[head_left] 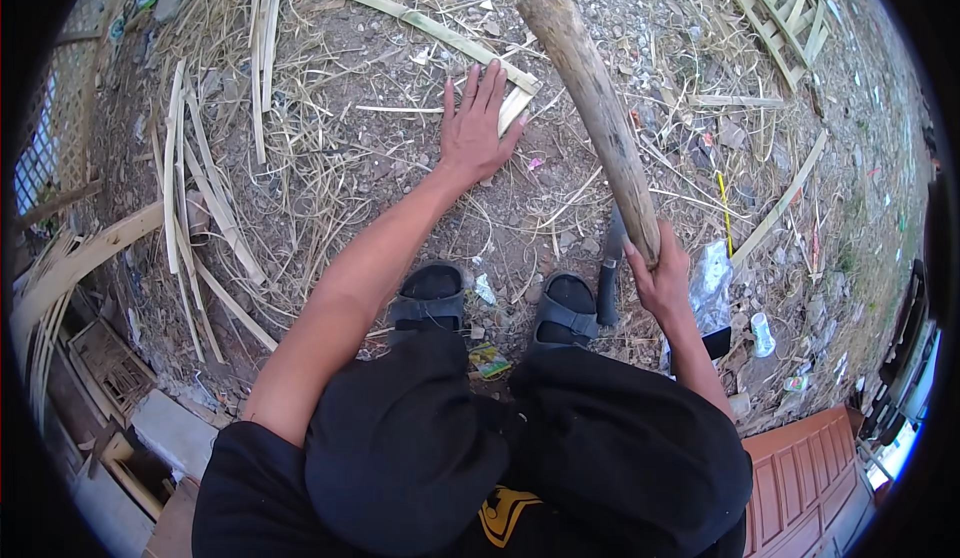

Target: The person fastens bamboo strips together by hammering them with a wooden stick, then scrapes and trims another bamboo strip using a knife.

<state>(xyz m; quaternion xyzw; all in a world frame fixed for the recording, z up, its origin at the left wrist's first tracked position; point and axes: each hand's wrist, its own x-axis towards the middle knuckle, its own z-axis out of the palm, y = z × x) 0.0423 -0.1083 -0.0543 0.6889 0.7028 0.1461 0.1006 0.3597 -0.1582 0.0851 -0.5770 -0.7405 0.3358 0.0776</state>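
Bare dirt [395,173] amid bamboo strips [215,208]

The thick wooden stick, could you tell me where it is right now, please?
In the head view, the thick wooden stick is right of centre, gripped at its lower end by the right hand, slanting up past the left hand.

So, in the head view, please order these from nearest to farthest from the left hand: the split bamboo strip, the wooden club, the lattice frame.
1. Split bamboo strip: under the fingertips of the left hand.
2. Wooden club: to its right, held up by the right hand.
3. Lattice frame: far upper right, on the ground.
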